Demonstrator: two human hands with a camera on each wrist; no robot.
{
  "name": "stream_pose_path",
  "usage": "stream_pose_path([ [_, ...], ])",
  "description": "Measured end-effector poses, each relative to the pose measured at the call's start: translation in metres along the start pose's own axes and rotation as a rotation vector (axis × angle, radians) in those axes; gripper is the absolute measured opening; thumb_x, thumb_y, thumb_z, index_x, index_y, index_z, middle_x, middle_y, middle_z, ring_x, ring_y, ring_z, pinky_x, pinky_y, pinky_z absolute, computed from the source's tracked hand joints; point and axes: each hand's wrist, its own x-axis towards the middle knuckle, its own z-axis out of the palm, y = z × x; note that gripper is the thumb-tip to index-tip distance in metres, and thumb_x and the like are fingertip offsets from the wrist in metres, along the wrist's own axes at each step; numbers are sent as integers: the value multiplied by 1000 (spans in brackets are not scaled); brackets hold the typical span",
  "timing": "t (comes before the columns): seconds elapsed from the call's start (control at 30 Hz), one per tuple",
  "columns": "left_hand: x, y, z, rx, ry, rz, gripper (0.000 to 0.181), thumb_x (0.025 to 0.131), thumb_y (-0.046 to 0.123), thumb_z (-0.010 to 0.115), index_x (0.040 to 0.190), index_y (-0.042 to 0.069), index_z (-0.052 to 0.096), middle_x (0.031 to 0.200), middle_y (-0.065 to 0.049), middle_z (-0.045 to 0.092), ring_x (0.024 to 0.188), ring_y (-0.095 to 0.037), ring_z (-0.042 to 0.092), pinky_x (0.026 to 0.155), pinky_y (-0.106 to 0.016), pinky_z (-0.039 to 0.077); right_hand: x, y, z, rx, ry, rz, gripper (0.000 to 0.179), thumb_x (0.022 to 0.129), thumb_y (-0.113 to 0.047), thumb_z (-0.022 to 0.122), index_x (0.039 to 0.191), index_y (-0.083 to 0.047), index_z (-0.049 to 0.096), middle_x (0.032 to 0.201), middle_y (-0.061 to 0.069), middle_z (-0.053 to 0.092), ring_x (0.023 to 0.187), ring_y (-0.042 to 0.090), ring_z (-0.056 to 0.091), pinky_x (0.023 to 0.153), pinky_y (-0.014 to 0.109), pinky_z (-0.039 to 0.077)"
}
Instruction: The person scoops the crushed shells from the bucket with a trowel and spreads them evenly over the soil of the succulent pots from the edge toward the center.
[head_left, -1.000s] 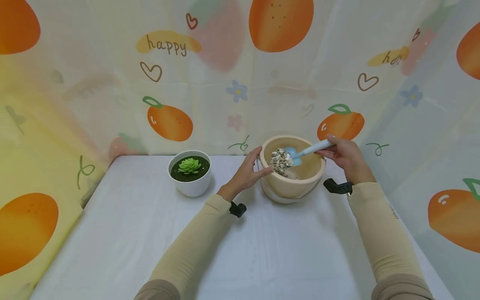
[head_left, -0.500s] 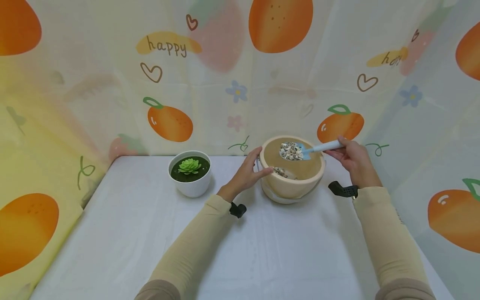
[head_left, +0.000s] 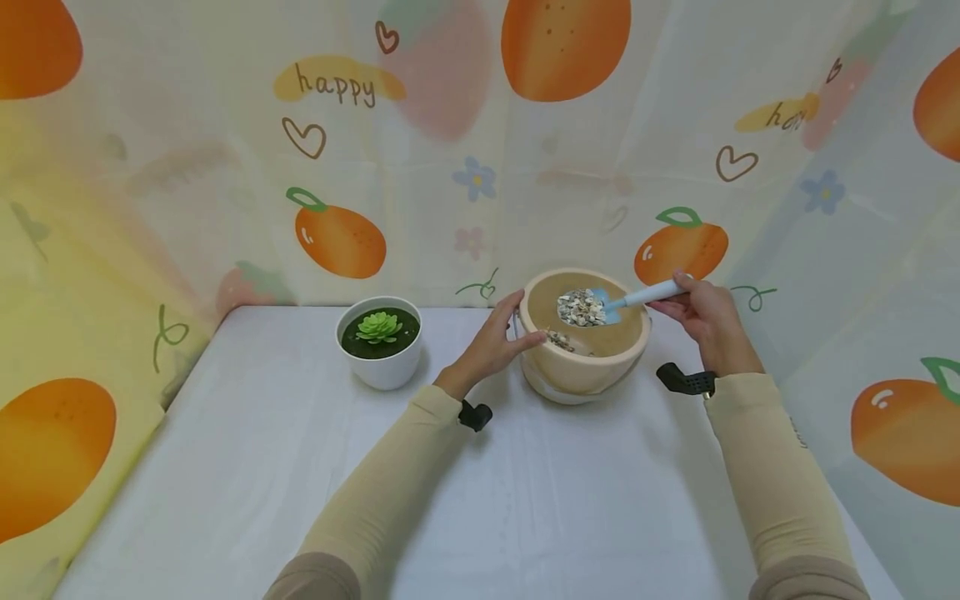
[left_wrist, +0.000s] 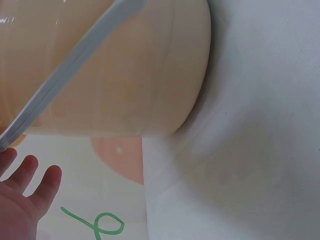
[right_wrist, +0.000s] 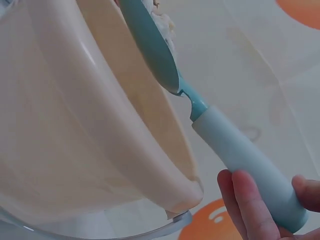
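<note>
In the head view a beige bucket (head_left: 581, 379) stands at the back of the table, a few pale stones (head_left: 558, 340) on its floor. My right hand (head_left: 708, 321) pinches the handle end of a light-blue toy shovel (head_left: 651, 293), whose blade carries a heap of small pebbles (head_left: 581, 307) over the bucket's mouth. From the right wrist view the shovel's blade (right_wrist: 150, 47) shows edge-on at the rim. My left hand (head_left: 491, 342) rests spread on the bucket's left side, thumb at the front rim. Its fingers (left_wrist: 45, 187) look mostly straight in the left wrist view, near the grey bail handle (left_wrist: 70, 70).
Left of the bucket stands a white pot (head_left: 386, 367) with a green succulent (head_left: 378, 327) in dark soil. A white cloth (head_left: 525, 492) covers the table, and a fruit-print curtain (head_left: 427, 200) hangs behind its back edge and along the sides.
My right hand has lifted the shovel and drawn it back to the right; its blade has levelled out under a heap of pebbles. The left hand has stayed on the bucket.
</note>
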Motion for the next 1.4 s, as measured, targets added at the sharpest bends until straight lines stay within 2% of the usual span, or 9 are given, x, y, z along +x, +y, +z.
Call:
stream_pose_path([
  [0.17,-1,1,-3,37,8,1,84,89,33,70,154,5,24,159,-14,27,148,-29,27,120,-47,26,0,1,2,12,-9,-1,24,95,-23,61,110,-7,52,77,10,73,75,20,75,74,32,59],
  [0.4,-4,4,-9,81,5,-38,87,87,36,72,154,7,25,159,-13,28,148,-29,25,119,-49,26,-2,3,4,58,-5,-21,21,94,-20,62,108,-8,54,79,10,73,77,22,75,74,33,59],
  [0.53,-5,6,-11,97,3,-41,90,86,37,73,155,8,23,160,-13,26,149,-29,23,119,-49,26,-3,6,4,101,-15,-49,22,89,-19,69,104,-7,59,78,10,73,77,23,75,73,35,59],
  [0.73,-5,7,-15,126,2,-25,87,86,39,73,153,8,27,159,-12,29,149,-28,24,119,-49,26,-3,9,9,103,25,-95,26,85,-21,73,106,-10,62,81,7,74,78,21,75,73,33,59],
  [0.83,-6,7,-18,132,13,-24,87,85,39,74,153,8,29,159,-11,31,149,-29,24,119,-50,27,-4,9,13,147,30,-113,30,83,-19,75,107,-9,61,81,9,74,76,22,75,71,35,59],
  [0.97,-9,6,-23,125,26,-26,84,86,38,73,153,10,31,158,-11,32,147,-29,28,116,-48,33,-4,10,18,203,34,-129,35,80,-16,78,109,-6,62,78,11,73,73,24,74,68,39,59],
  [1.1,-14,6,-29,108,39,0,80,86,36,73,151,10,34,156,-11,34,144,-28,33,112,-45,39,-5,13,22,224,47,-140,34,80,-16,77,109,-5,62,75,10,72,72,23,74,65,39,59],
  [1.27,-21,7,-38,83,78,53,75,86,31,75,148,6,39,152,-12,40,142,-27,36,112,-46,40,-5,16,26,254,41,-148,21,84,-15,75,100,-6,64,73,10,71,71,23,73,68,40,58],
  [1.4,-29,8,-47,77,105,91,71,87,27,74,145,5,41,150,-13,41,142,-27,36,111,-49,40,-4,18,30,267,79,-150,18,86,-16,72,100,-6,64,74,10,70,72,22,73,72,41,56],
])
